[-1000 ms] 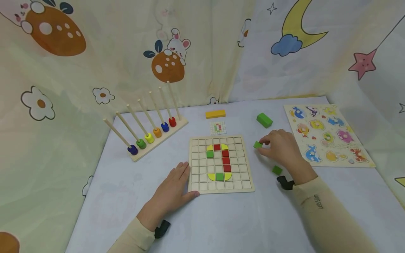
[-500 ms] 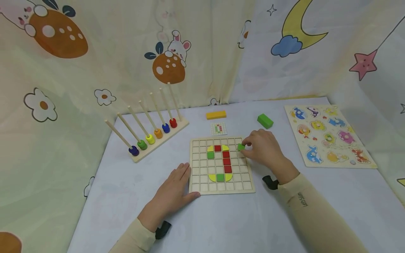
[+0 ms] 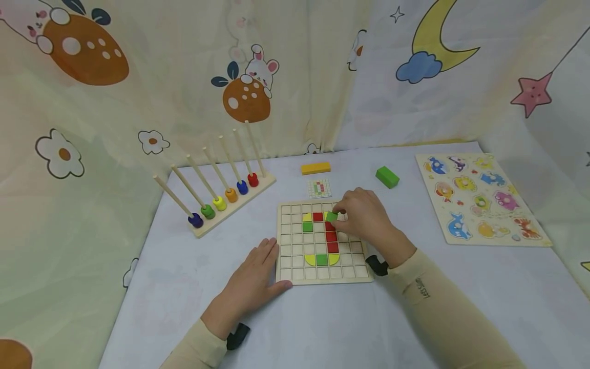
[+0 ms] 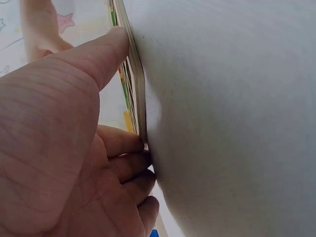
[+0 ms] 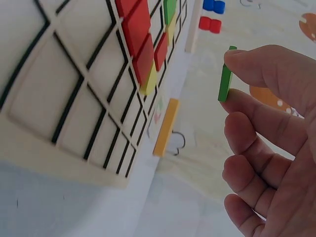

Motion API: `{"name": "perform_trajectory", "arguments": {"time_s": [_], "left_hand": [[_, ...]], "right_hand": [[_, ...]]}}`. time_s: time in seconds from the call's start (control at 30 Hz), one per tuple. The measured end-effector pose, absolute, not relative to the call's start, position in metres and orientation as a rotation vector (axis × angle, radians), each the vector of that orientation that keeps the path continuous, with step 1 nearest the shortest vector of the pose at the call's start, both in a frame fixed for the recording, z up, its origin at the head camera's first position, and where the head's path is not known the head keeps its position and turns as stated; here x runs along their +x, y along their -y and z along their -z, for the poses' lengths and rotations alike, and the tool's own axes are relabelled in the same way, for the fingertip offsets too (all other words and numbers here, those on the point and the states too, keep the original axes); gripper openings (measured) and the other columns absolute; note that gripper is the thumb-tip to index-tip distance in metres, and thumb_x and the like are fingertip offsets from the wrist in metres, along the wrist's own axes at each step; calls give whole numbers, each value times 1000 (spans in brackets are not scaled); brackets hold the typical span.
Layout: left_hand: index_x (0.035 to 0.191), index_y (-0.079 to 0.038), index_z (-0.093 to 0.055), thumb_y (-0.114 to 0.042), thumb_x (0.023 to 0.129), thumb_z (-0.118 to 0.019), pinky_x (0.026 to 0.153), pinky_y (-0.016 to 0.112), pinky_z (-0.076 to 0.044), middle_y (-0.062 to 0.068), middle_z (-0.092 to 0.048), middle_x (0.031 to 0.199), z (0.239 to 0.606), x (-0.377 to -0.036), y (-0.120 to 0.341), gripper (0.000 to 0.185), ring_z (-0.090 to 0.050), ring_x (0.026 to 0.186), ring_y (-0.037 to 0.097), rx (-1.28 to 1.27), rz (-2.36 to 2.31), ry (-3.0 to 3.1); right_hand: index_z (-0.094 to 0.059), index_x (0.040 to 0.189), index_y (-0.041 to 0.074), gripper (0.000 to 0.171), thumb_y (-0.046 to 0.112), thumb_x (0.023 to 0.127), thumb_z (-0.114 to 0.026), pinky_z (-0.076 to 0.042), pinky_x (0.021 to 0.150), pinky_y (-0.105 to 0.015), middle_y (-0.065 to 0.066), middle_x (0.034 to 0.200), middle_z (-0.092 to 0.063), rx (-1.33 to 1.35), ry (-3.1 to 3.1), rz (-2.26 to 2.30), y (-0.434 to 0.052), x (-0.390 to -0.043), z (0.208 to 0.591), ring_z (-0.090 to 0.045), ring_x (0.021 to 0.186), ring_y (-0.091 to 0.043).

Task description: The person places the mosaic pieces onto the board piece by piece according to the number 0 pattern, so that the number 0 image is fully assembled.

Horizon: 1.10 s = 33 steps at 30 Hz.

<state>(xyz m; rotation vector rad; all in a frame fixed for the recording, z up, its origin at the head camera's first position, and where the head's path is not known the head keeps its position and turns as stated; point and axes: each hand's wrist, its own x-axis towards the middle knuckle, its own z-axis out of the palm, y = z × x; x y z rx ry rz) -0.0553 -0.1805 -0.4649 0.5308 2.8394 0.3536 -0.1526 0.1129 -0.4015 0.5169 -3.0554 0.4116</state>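
Note:
Between thumb and index finger my right hand (image 3: 364,218) pinches a thin green square tile (image 3: 331,217); the right wrist view shows this tile (image 5: 226,76) edge-on. It is above the upper right of the wooden grid board (image 3: 295,277). On the board lie red tiles (image 3: 332,247), green tiles (image 3: 321,260) and yellow rounded-corner tiles (image 3: 310,260), forming a partial ring. My left hand (image 3: 251,279) lies flat on the table, fingertips and thumb touching the board's left and front edges; the left wrist view shows the thumb along the board's edge (image 4: 138,94).
Behind the board lie a small pattern card (image 3: 319,188), a yellow block (image 3: 315,168) and a green block (image 3: 387,177). A peg rack with coloured beads (image 3: 230,195) stands at back left. An animal picture puzzle board (image 3: 484,200) lies at right.
My right hand has carried the green tile leftward from the table to over the board. The loose green tile formerly by the right wrist is out of sight. My left hand stays put.

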Motion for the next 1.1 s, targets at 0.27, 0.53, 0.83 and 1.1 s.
{"name": "perform_trajectory", "arguments": {"time_s": [0.27,0.53,0.83,1.1], "left_hand": [[166,-8,-26,-69,92,-66,134,47,-22,7,-19,177,465,-55,181,104,-15,165,26,535,-364,-2837],[166,-7,-27,-68,92,-66,134,47,-23,7,-20,176,466,-55,181,103,-16,165,27,551,-357,-2844],[167,-11,-25,-71,91,-64,134,46,-22,4,-18,177,465,-57,181,105,-13,165,24,528,-330,-2831],[166,-9,-27,-68,91,-67,133,47,-24,6,-19,177,462,-57,181,104,-15,165,26,532,-346,-2826]], "right_hand": [[-85,103,18,25,33,84,-86,-49,95,-42,4,91,-71,652,3038,-390,-90,-152,407,-53,86,-20],[-85,105,20,23,31,84,-86,-47,108,-45,6,91,-71,735,3069,-426,-74,-155,412,-53,89,-18],[-85,99,22,20,34,84,-87,-46,110,-47,8,90,-68,794,3073,-405,-66,-155,425,-52,89,-17],[-85,98,21,17,30,83,-86,-46,108,-47,8,91,-69,829,3066,-421,-63,-154,428,-52,89,-17]]}}
